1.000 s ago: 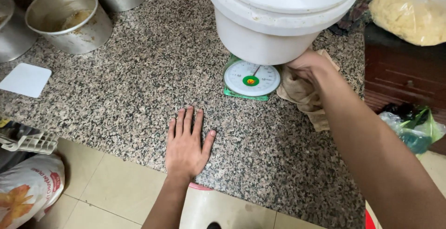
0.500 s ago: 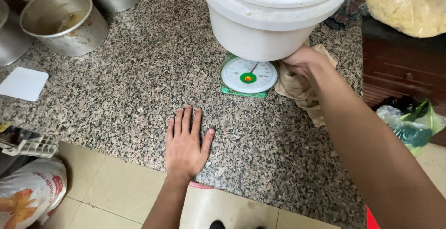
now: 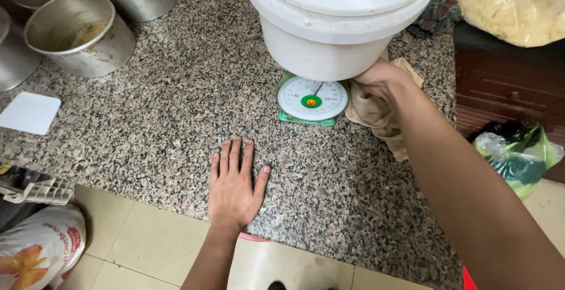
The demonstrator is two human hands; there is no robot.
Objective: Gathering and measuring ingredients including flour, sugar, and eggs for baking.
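Hands have barely moved over the last second in the head view: the left hand [image 3: 234, 185] lies in the same spot, flat and palm down on the speckled granite bench [image 3: 176, 107], fingers spread, its grip open and holding nothing. The right hand [image 3: 379, 81] has likewise kept its place beside the scale [image 3: 312, 100], fingers curled into a beige cloth [image 3: 376, 113] that lies bunched against the scale's right side; its grip is closed on that cloth. Only the framing has drifted a little, so the work looks paused rather than advancing, the dial apparently being left to settle.

The white bucket [image 3: 338, 16] stands on the scale, whose round white dial with a green centre faces up just in front of it. What shows of the bucket's inside is bare white; its floor is out of sight.

At upper left stand several metal pots, and the nearest metal pot [image 3: 79, 34] carries a yellowish residue on its inner wall. A clear bag of pale yellow crumbly stuff [image 3: 512, 7] rests at upper right. A green-filled plastic bag [image 3: 518, 160] sits low beside the dark wooden cabinet [image 3: 506, 84]. A white square card [image 3: 29, 113] lies at the bench's left edge.
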